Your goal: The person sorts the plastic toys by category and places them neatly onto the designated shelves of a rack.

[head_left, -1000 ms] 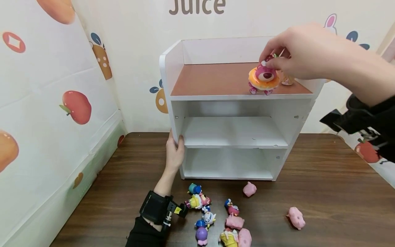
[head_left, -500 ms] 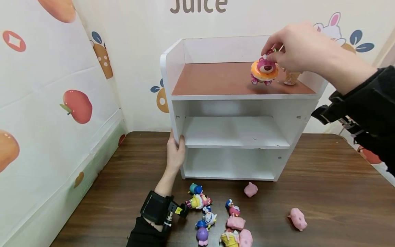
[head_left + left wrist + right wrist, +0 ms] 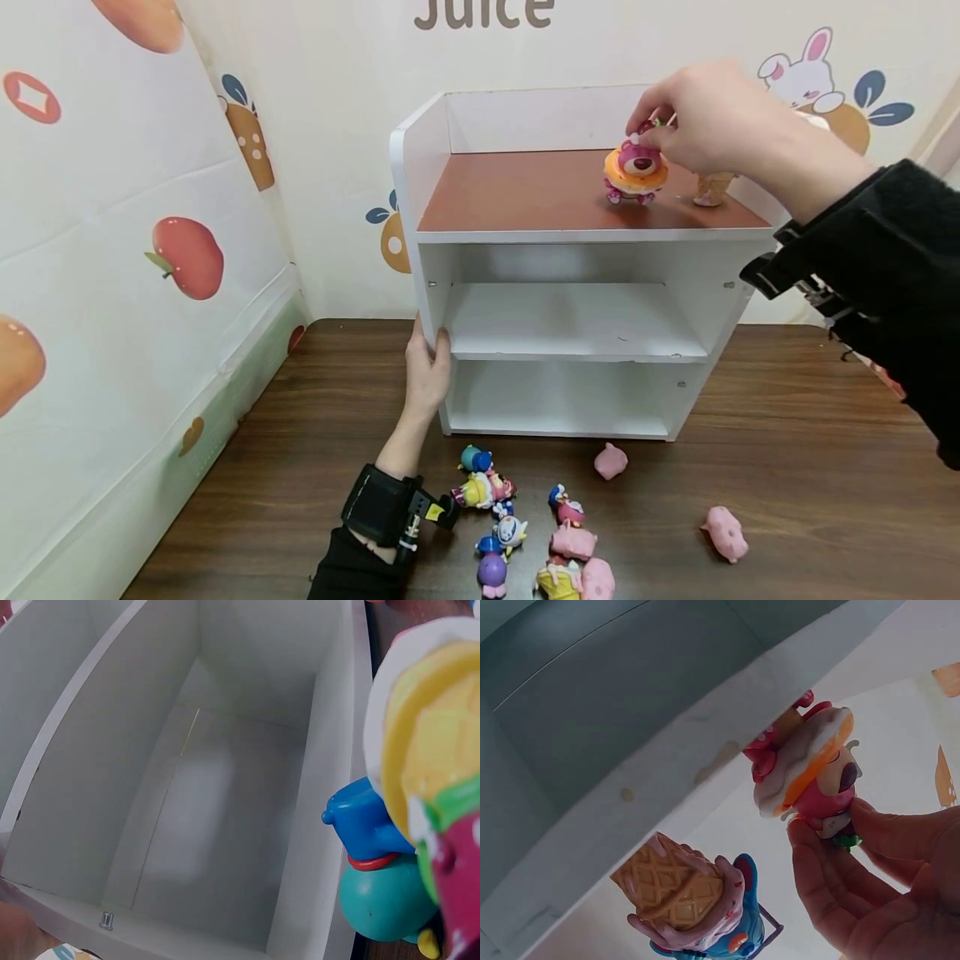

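OK, R hand (image 3: 708, 125) up top, & it's got the pink bear w/ the orange ring (image 3: 636, 171): bear's right under the fingertips, hanging upright below them, face out to the room. R fingers (image 3: 819, 881) nearly closed, thumb one side, fingertips t'other, pinching the bear by its head, approx. at the green bit. Feet are over the brown top board (image 3: 525, 196); can't tell if they touch. Just R of those fingers, partly behind the hand, there's the waffle-cone fig. (image 3: 712, 190) on the same board.

L hand (image 3: 427, 371), lower down: fingers round the side panel of the white shelf unit (image 3: 577, 321), thumb at the front edge, so that's a grip. Nearer me than the L fingers, toy figs. lie on the worktop (image 3: 817, 433), incl. a purple one (image 3: 492, 572); well R of 'em, 2 pink pigs (image 3: 725, 533), apart.
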Motion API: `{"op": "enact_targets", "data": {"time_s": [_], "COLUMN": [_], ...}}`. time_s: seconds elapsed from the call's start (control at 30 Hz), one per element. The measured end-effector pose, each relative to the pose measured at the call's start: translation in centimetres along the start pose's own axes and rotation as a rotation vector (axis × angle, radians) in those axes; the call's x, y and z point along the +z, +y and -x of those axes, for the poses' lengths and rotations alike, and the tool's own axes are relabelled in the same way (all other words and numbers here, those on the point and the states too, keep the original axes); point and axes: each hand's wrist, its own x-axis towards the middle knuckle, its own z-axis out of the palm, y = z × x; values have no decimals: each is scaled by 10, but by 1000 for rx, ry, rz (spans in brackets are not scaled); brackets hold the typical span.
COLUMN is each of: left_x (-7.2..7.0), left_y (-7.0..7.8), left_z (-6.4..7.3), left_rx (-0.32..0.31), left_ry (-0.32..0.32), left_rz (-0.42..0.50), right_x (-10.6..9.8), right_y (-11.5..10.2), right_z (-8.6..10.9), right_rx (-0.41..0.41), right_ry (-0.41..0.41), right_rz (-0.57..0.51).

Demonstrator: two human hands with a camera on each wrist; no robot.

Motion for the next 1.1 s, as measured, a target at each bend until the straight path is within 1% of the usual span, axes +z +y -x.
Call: {"op": "enact_targets", "data": {"time_s": [0.23,0.4,0.53,0.87,1.1], "left_x": [0,-1,-1,0,-1], "left_y": [1,2,2,1,0], "left_z": [-1,-1,0,1,0], "left_rx": [8,0,-5,8,4], "left_ry": [-3,-7,-13,-15,-19], "left_rz": [9,9,11,16,18], "right_x": [0,1,2,4,0], "right_y": [-4,-3,-2,1,1], "right_z": [-1,-2,-2,-2,3], "right_rx": [-20,-32,-29,-1,-17], "right_ry": [-3,-9,-25,-60,-34], "right_rz": [18,24,19,-7,-23]}}
